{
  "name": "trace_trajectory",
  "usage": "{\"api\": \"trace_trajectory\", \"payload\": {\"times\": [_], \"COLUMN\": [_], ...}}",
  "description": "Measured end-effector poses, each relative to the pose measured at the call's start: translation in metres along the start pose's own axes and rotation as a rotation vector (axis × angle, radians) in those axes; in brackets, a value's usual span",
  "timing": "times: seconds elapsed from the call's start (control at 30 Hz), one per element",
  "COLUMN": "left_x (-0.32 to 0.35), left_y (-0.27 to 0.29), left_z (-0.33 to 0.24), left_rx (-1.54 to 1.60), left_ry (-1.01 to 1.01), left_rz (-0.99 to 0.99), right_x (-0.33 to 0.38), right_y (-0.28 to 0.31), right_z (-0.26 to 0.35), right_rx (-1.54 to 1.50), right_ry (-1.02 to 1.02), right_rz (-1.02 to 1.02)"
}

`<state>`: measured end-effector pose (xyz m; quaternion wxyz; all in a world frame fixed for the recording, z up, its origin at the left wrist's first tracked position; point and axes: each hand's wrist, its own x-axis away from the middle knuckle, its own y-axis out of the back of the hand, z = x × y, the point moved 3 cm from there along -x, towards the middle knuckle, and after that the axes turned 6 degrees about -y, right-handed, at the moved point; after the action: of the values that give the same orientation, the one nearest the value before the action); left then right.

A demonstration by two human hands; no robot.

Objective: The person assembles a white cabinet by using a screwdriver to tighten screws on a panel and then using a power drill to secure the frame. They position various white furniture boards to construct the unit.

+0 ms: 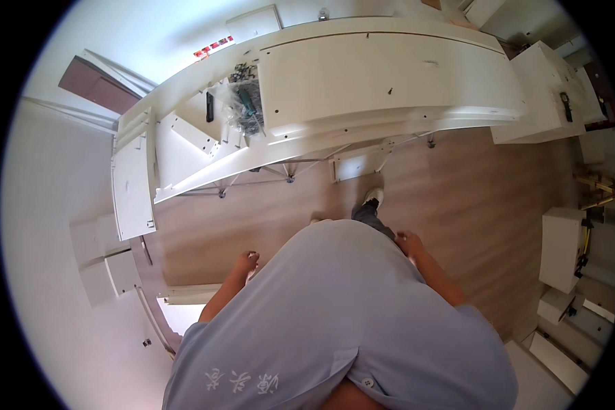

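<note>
My left hand (249,262) hangs beside my body over the wood floor, its fingers curled in. Something small and pale shows at its fingers, too small to name. My right hand (408,243) hangs by my trouser leg with its fingers loosely curled, and no object shows in it. Both hands are apart from the workbench ahead. Across that bench lies a long white board (383,72) with several holes. Left of it sits a clear plastic bag of small hardware (247,116) with a green-handled tool (247,100) on it. A dark narrow object (210,107) lies nearby.
White panels (133,181) stand at the bench's left end. Under its front edge, a small white panel (359,166) rests near my shoe (374,196). A white cabinet (540,92) is at the far right, and white boxes (564,251) line the right side.
</note>
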<state>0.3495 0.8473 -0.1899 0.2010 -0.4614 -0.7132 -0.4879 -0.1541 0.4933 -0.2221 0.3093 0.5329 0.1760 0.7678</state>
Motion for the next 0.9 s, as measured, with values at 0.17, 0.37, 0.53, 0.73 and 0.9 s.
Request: {"api": "trace_trajectory", "payload": {"times": [0.17,0.37,0.53,0.73,0.9], "left_x": [-0.029,-0.039,-0.011,-0.015,-0.033], "left_y": [-0.016,-0.058,-0.066,-0.033,0.04], "left_z": [0.053,0.054,0.043,0.047,0.007], "left_rx": [0.308,0.246,0.044,0.192,0.189], "left_ry": [-0.019,-0.116,-0.066,0.119,0.078], "left_rz": [-0.067,0.078,0.087,-0.096,-0.215], "right_x": [-0.017,-0.053,-0.093,-0.169,-0.177], "right_y": [0.029,0.033,-0.006,-0.025,0.016], "right_z": [0.07,0.049,-0.063,-0.146,-0.018], "right_rx": [-0.232,-0.061,0.361,0.222,-0.137], "right_ry": [0.139,0.113,0.243,0.108,-0.029], "right_rz": [-0.047,-0.057,0.036,0.217,0.236]}}
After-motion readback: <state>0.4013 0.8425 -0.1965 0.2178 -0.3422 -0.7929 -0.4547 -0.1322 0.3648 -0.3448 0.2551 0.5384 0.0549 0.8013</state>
